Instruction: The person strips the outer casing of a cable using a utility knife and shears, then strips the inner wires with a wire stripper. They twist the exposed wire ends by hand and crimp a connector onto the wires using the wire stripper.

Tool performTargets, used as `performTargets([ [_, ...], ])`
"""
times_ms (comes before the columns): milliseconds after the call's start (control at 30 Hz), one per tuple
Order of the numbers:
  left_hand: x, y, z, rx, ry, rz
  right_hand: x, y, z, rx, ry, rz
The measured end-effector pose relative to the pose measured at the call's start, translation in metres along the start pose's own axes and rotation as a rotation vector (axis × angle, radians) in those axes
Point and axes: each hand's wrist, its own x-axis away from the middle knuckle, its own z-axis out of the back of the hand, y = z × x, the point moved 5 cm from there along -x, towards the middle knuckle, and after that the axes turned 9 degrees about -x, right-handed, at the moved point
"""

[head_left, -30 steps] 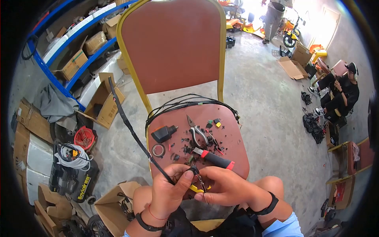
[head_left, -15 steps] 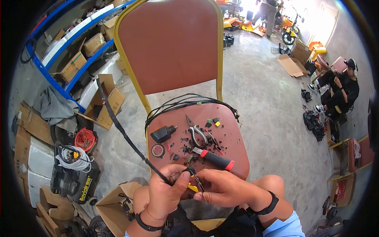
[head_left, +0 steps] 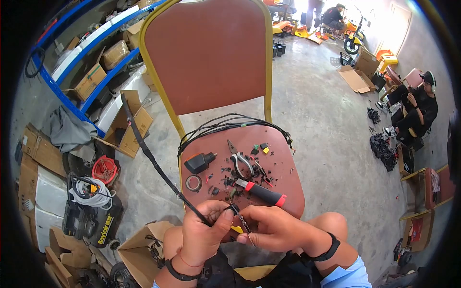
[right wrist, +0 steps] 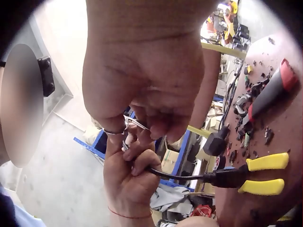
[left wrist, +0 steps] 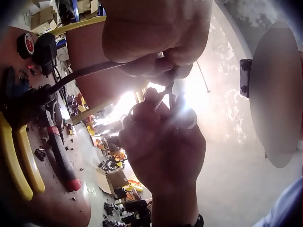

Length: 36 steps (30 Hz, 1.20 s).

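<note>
My left hand (head_left: 217,219) grips a black cable (head_left: 153,161) near its end, just in front of the chair seat; the cable's long free part rises up and to the left. My right hand (head_left: 246,226) holds small metal scissors (head_left: 241,222) against the cable end. In the left wrist view the left hand (left wrist: 158,61) pinches the cable (left wrist: 80,72) and the right hand (left wrist: 163,146) has its fingers in the scissors' rings (left wrist: 185,117). In the right wrist view the right hand (right wrist: 142,118) meets the left hand (right wrist: 130,177) at the cable (right wrist: 182,176).
Under my hands lie yellow-handled pliers (head_left: 236,229). The red chair seat (head_left: 283,168) carries a red-and-black knife (head_left: 260,192), grey pliers (head_left: 240,162), a black adapter (head_left: 199,162), a tape roll (head_left: 193,183), a cable bundle (head_left: 230,124) and scraps. Boxes and blue shelving stand left.
The cable's free end has swung slightly left and back. Both hands stay together at the cable end, shifted only a little.
</note>
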Motion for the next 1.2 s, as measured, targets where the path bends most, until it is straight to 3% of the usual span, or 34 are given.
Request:
performTargets([
  [1200,-0.0018,0.0025,-0.0010,-0.047,-0.054,0.014,0.0006,0.0059,0.0026,-0.057,-0.006,-0.011],
])
